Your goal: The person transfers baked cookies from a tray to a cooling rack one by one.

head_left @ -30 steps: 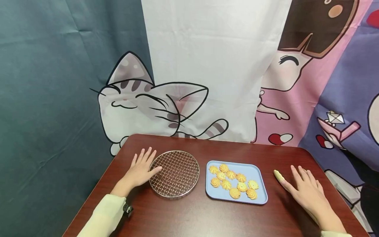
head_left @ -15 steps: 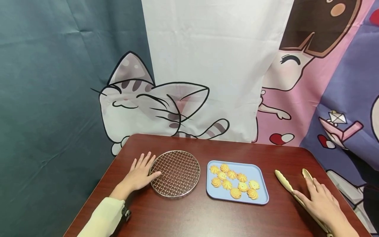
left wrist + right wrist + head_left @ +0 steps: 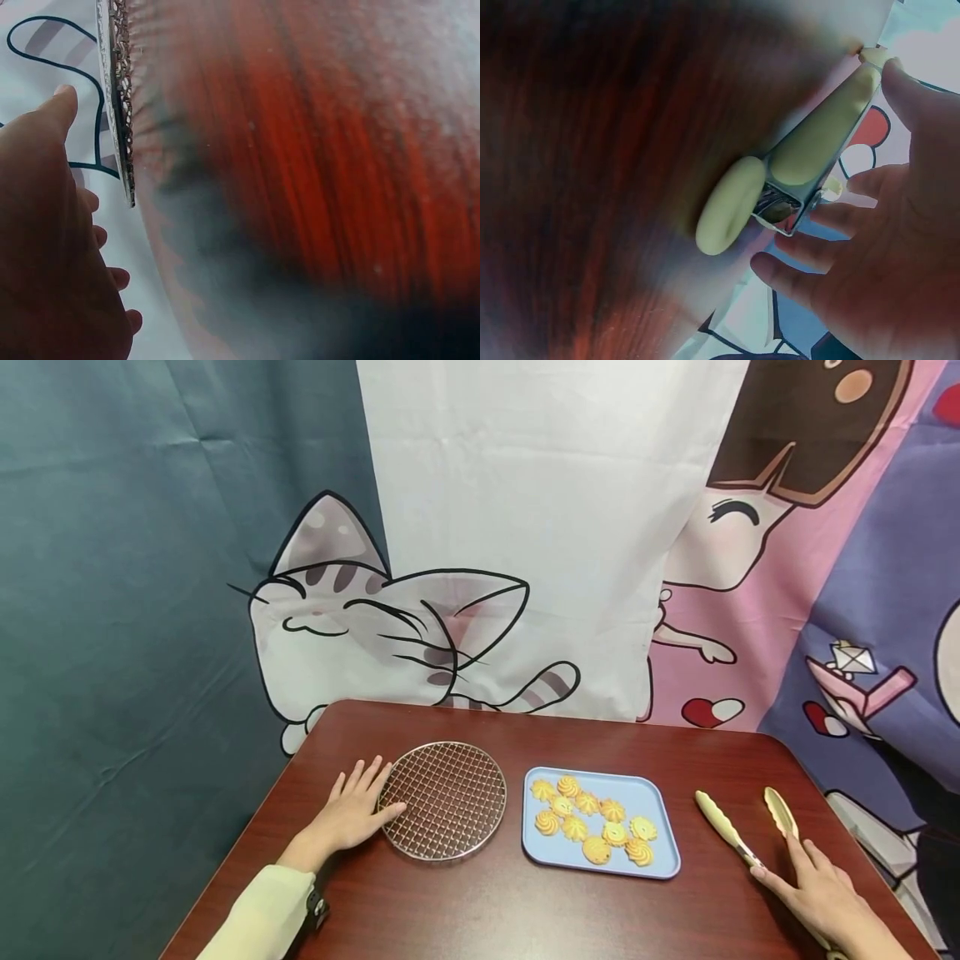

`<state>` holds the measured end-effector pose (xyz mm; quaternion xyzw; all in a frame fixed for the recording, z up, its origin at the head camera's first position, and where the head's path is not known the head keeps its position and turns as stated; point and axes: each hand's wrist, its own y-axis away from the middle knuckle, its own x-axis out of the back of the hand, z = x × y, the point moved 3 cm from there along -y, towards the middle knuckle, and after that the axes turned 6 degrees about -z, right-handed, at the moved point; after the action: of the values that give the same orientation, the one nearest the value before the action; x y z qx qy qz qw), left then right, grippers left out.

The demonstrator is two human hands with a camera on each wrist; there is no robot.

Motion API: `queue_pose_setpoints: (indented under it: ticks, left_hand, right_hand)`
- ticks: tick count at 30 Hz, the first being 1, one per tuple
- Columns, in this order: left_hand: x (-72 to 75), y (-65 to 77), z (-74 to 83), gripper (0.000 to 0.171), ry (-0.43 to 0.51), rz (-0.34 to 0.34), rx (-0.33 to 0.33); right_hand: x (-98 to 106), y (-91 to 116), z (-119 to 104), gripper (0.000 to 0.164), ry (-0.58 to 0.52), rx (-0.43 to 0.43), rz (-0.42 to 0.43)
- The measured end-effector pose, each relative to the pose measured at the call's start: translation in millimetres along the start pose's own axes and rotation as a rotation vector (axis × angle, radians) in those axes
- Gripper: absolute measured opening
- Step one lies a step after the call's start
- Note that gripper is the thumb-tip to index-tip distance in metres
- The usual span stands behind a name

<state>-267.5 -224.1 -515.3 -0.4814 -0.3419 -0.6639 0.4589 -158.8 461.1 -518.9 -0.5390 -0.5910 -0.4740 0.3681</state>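
My left hand [image 3: 343, 814] lies low at the left side of a round wire rack [image 3: 450, 797], fingers spread, with the thumb overlapping its rim. In the left wrist view, that hand [image 3: 64, 240] is beside the rack [image 3: 116, 97], seen edge-on. Tongs with cream-coloured tips and grips [image 3: 718, 820] lie spread on the table at the right. Over their handle part is my right hand [image 3: 825, 889], fingers loosely extended. From the right wrist, the thumb is right at one grip of the tongs [image 3: 821, 139], and the fingers of the hand [image 3: 885, 255] stay apart from it.
A light blue tray [image 3: 663, 850] bearing several piped cookies [image 3: 575, 827] stands between the rack and the tongs. The dark red wooden table [image 3: 480, 914] has a printed cloth [image 3: 555, 527] hanging behind its far edge.
My right hand has drawn back toward the near right corner, uncovering both tips of the tongs. The left hand has shifted slightly back; rack and tray stay in place.
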Motion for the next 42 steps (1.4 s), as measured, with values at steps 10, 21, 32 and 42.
queue_pose_setpoints:
  ticks: [10, 21, 32, 42]
  left_hand:
    - [-6.5, 3.8, -5.7, 0.082, 0.009, -0.024, 0.025]
    - [-9.0, 6.1, -2.8, 0.082, 0.017, -0.071, 0.046]
    - [-13.2, 4.1, -4.5, 0.084, 0.013, -0.076, 0.043]
    - [-12.0, 5.1, -0.8, 0.089, -0.005, -0.117, 0.06]
  right_hand:
    - [-1, 2, 2, 0.103, 0.032, -0.018, 0.012]
    - [-2, 0, 6, 0.11, 0.038, -0.083, -0.036]
    - [1, -1, 12, 0.099, -0.043, -0.163, -0.179]
    - [8, 4, 9, 0.091, -0.064, -0.221, -0.121]
